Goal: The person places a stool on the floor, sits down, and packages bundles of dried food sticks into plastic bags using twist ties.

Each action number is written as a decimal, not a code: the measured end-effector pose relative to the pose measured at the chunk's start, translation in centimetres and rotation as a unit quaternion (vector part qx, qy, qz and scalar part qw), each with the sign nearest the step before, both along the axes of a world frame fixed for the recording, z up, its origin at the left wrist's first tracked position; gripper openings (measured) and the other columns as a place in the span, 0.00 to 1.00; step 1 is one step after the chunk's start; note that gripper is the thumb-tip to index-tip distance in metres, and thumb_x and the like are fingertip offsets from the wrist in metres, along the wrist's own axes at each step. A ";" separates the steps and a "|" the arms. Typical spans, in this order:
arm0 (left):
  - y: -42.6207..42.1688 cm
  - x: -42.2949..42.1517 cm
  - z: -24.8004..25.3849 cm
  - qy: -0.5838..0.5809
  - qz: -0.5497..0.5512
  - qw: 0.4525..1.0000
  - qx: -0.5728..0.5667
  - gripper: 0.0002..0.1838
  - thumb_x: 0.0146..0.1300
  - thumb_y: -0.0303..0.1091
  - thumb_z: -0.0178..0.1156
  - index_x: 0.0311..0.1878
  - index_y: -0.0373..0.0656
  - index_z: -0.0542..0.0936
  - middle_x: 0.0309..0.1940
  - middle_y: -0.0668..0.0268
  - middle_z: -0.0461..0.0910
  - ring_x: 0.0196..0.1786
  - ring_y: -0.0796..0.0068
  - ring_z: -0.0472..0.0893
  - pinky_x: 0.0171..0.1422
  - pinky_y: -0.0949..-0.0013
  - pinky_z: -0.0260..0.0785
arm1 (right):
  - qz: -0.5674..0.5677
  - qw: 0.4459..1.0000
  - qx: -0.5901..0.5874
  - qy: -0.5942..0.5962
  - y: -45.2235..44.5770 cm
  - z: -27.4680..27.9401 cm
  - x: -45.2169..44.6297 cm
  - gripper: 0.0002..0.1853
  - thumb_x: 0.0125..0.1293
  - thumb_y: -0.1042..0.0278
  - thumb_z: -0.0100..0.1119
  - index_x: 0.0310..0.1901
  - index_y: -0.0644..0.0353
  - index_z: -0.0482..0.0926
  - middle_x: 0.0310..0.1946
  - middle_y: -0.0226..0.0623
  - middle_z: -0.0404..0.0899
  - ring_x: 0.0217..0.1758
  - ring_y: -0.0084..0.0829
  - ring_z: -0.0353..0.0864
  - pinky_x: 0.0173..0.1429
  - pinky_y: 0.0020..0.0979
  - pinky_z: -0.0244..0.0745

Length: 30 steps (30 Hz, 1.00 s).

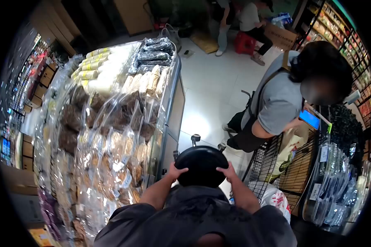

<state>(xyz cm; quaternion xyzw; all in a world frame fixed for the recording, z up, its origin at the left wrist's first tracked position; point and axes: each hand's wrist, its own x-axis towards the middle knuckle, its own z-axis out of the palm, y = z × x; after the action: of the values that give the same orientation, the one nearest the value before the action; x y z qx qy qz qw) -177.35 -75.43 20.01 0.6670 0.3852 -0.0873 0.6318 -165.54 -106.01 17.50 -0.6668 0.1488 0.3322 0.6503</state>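
A long display stand [177, 105] piled with bagged goods [119, 156] runs along the left of the black wheeled stool [202, 164]. A person in a grey shirt [278, 103] stands ahead and to the right of the stool, and a wire cart [257, 179] sits just right of it. The left hand [176, 171] and right hand [230, 171] stand apart, clamped on opposite edges of the stool's round seat, thumbs on top, other fingers mostly hidden. Casters [195, 139] poke out past its far edge; whether they bear on the floor I cannot tell. An even grip should keep it level; the narrow gap beside the stand calls for care.
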 end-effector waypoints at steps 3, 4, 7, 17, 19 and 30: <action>2.6 6.1 -2.2 0.007 0.000 1.000 -0.030 0.47 0.37 0.34 0.83 0.60 0.35 0.65 0.49 0.53 0.78 0.52 0.61 0.79 0.59 0.59 0.73 | -0.014 0.999 -0.027 0.027 2.4 1.4 6.4 0.39 0.45 0.80 0.77 0.58 0.61 0.63 0.50 0.43 0.76 0.53 0.38 0.78 0.58 0.41 0.76; 2.7 8.3 -1.3 0.015 0.000 0.999 -0.035 0.45 0.37 0.33 0.84 0.58 0.35 0.66 0.48 0.53 0.78 0.51 0.63 0.79 0.58 0.59 0.74 | -0.030 0.998 -0.034 0.043 2.7 1.0 8.1 0.39 0.45 0.81 0.75 0.58 0.61 0.63 0.49 0.43 0.76 0.52 0.39 0.78 0.58 0.41 0.76; 4.6 15.4 0.3 0.055 -0.009 0.998 -0.031 0.43 0.38 0.33 0.83 0.56 0.36 0.67 0.47 0.54 0.78 0.49 0.63 0.80 0.57 0.59 0.74 | -0.109 0.987 -0.100 0.062 6.2 0.2 13.7 0.37 0.37 0.77 0.69 0.55 0.63 0.67 0.46 0.43 0.77 0.49 0.38 0.78 0.54 0.40 0.76; 13.3 43.4 2.5 0.014 -0.080 0.995 -0.065 0.44 0.36 0.33 0.84 0.55 0.36 0.66 0.46 0.56 0.78 0.49 0.65 0.79 0.57 0.59 0.74 | -0.230 0.967 -0.103 0.026 14.3 4.6 36.7 0.36 0.35 0.78 0.67 0.54 0.63 0.69 0.42 0.41 0.78 0.45 0.37 0.78 0.50 0.38 0.76; 14.4 47.6 1.7 0.009 -0.088 0.995 -0.053 0.44 0.36 0.33 0.84 0.54 0.35 0.66 0.45 0.56 0.79 0.49 0.64 0.79 0.58 0.59 0.73 | -0.236 0.963 -0.119 0.046 15.5 5.4 40.6 0.35 0.36 0.79 0.67 0.53 0.64 0.69 0.43 0.41 0.78 0.44 0.37 0.78 0.49 0.37 0.76; 15.5 73.7 0.4 -0.059 -0.094 0.994 -0.016 0.45 0.38 0.32 0.83 0.56 0.38 0.62 0.44 0.59 0.76 0.49 0.67 0.78 0.57 0.62 0.73 | -0.226 0.969 -0.082 0.048 16.4 4.3 66.3 0.32 0.38 0.80 0.63 0.53 0.65 0.71 0.42 0.42 0.79 0.44 0.38 0.78 0.49 0.36 0.75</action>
<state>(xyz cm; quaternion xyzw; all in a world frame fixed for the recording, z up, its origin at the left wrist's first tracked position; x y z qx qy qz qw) -103.61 -59.89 20.38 0.6938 0.2815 -0.1126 0.6532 -99.19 -89.61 21.84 -0.6502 0.3532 0.1946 0.6439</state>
